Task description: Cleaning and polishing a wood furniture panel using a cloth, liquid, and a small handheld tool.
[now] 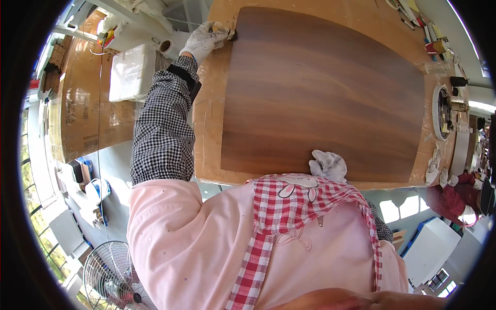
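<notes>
A large brown wood-grain panel [325, 98] lies flat on a worktop [209, 150] covered with cardboard and tape. My left hand [206, 40], in a white knit glove, reaches to the panel's far left corner. Its fingers are closed round a small yellowish tool with a dark end [232, 34], which is at the panel's left edge; its exact kind is too small to tell. My right hand [329, 166], in a smudged white glove, rests on the panel's near edge close to my body. Its fingers look slightly apart, with nothing visible in them.
To the left stand a white plastic-wrapped block [132, 72], a roll [166, 48] and a large cardboard box [85, 103]. A round white-rimmed container [443, 112] and hand tools line the worktop's right side. A fan [116, 276] stands lower left. Another person [457, 199] is at far right.
</notes>
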A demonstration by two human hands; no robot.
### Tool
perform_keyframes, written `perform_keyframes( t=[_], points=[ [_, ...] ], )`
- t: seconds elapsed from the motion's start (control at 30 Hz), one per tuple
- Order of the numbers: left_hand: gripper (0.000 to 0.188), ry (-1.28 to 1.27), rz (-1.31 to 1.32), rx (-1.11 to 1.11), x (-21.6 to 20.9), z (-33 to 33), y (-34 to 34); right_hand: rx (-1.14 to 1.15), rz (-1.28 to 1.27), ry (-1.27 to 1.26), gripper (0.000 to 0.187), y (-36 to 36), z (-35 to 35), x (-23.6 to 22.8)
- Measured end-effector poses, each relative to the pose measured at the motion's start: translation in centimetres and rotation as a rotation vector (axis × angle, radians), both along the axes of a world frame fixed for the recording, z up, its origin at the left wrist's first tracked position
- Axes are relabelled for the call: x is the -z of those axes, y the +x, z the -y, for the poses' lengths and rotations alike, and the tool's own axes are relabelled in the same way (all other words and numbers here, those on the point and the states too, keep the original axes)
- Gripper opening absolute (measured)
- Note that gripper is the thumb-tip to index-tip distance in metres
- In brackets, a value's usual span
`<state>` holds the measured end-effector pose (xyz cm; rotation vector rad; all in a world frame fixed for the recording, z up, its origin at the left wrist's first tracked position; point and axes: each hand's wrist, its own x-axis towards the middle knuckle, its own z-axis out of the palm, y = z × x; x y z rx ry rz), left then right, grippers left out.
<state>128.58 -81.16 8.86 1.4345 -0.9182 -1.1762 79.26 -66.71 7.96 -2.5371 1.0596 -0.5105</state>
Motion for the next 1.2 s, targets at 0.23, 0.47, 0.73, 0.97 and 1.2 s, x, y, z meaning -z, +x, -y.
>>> perform_keyframes(
  t=[0.23, 0.47, 0.73, 0.97, 1.2],
  points=[
    [0.037, 0.101, 0.262, 0.101, 0.1, -9.7, -2.5, 0.036, 0.145, -0.050, 0.026, -0.1, -0.8, 0.3],
    [0.039, 0.199, 0.257, 0.132, -0.7, -19.9, -5.0, 0.016, 0.098, 0.011, 0.030, -0.4, -0.7, 0.7],
    [0.048, 0.107, 0.597, 0.045, -2.4, -11.7, -3.5, 0.068, 0.052, 0.028, 0.031, 0.2, -0.9, 0.5],
    [0.050, 0.097, 0.349, 0.090, 2.7, -17.0, -2.5, 0.069, 0.014, -0.013, 0.030, 1.1, -1.3, 0.4],
    [0.047, 0.269, 0.570, 0.202, -0.6, -28.5, -7.3, 0.096, -0.008, -0.038, 0.031, 0.8, -0.9, 0.9]
  ],
)
